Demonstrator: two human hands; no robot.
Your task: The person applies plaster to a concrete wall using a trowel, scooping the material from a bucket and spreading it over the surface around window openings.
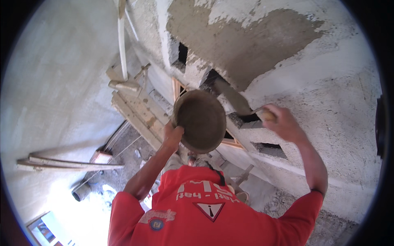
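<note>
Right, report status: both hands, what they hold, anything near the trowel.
Left hand gripping round bowl at its edge. Right hand closed on trowel, blade blurred. Dark wall openings close by trowel; contact with wall unclear.

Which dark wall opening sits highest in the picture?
The upright opening under the left end of the darker patch; others, including those near the right hand, appear lower.

A red short-sleeved shirt (246, 223) carries white lettering (207, 187), a triangular warning mark (209, 210) and a round blue badge (156, 224).
</note>
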